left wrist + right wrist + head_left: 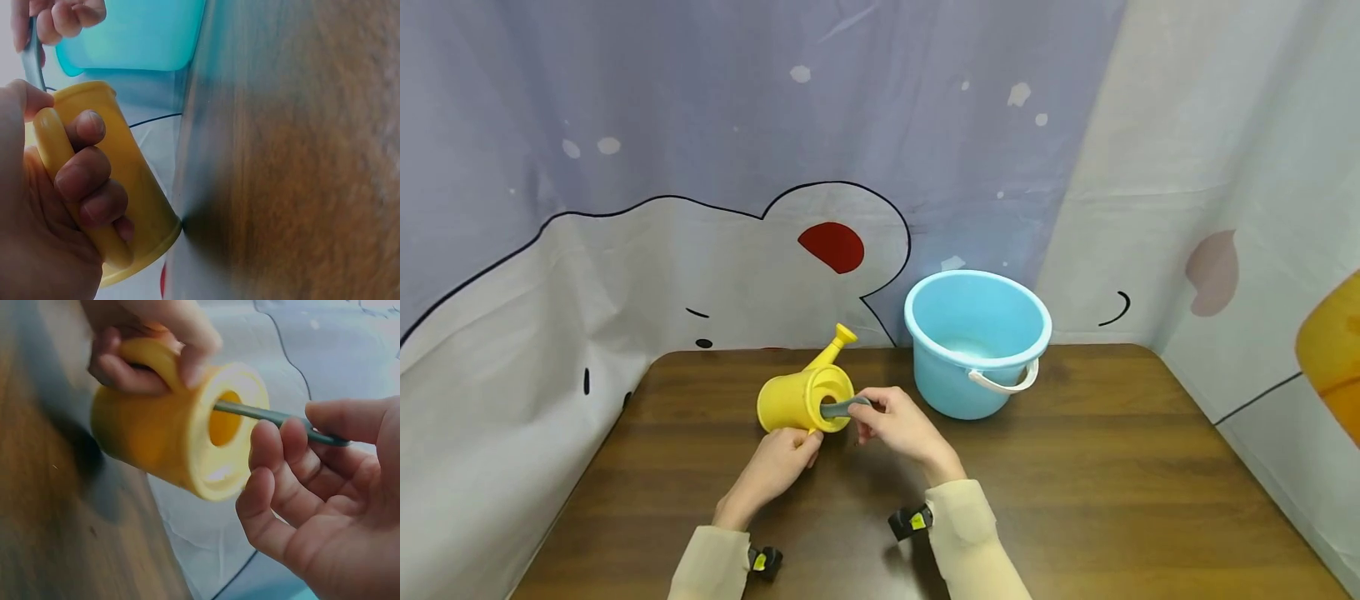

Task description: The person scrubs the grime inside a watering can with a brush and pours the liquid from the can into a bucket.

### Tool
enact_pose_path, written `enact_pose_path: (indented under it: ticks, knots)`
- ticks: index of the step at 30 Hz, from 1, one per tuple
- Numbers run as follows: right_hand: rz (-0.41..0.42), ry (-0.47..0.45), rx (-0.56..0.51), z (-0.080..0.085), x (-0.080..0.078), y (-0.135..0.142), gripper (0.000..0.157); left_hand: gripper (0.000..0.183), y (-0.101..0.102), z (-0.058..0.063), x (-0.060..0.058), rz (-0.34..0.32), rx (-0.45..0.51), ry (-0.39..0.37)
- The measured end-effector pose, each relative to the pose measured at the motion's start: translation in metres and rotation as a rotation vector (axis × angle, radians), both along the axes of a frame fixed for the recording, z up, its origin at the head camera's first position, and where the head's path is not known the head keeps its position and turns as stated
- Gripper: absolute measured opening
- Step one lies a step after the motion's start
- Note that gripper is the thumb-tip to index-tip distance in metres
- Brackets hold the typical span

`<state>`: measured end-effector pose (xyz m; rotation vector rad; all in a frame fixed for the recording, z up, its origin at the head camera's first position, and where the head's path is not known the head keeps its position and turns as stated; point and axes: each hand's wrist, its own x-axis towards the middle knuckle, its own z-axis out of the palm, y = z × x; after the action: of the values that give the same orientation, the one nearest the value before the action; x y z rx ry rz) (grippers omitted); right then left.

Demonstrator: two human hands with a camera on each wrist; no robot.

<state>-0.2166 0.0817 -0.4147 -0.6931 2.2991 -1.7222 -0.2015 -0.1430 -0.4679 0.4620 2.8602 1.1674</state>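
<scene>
Grey tool (842, 407) held inside a tipped watering can (786, 402)

The watering can was tilted over the table (1112, 492), its top turned toward the right hand (901, 429); whether its base touched the wood could not be told. Its handle (53, 140) was gripped by the curled fingers of the left hand (777, 462). The grey tool was pinched near its outer end between the right thumb and fingers, its far part hidden through the round hole (224, 434). The blue bucket (951, 390) was seen behind the right hand.

With so little of the shaft gripped, a slip seemed possible, by which the tool could be lost inside. Were the can rolled by the left wrist, the tool might be jammed against the hole's edge or twisted from the pinch.
</scene>
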Motion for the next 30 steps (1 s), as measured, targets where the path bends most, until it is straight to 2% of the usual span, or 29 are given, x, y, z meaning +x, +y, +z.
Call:
enact_pose_path:
  ticks: [4,8,14,23,30]
  knots:
    - [-0.002,-0.047,-0.066,0.002,-0.001,0.011,0.016,0.046,-0.001,0.0,0.001,0.0,0.003,0.003]
    - [-0.013,-0.041,-0.08,0.0,-0.002,0.013,0.015,0.045,-0.001,-0.001,0.001,-0.005,0.004,0.007]
    - [-0.017,-0.041,-0.094,-0.004,-0.001,0.003,0.015,0.045,-0.001,-0.003,0.002,0.0,0.004,0.0]
    - [-0.022,-0.128,-0.134,-0.013,0.001,-0.022,0.02,0.045,0.0,-0.002,0.003,-0.015,0.028,-0.019]
    - [-0.041,-0.139,-0.102,-0.014,0.002,-0.022,0.019,0.043,0.001,-0.004,0.001,-0.018,0.017,-0.009]
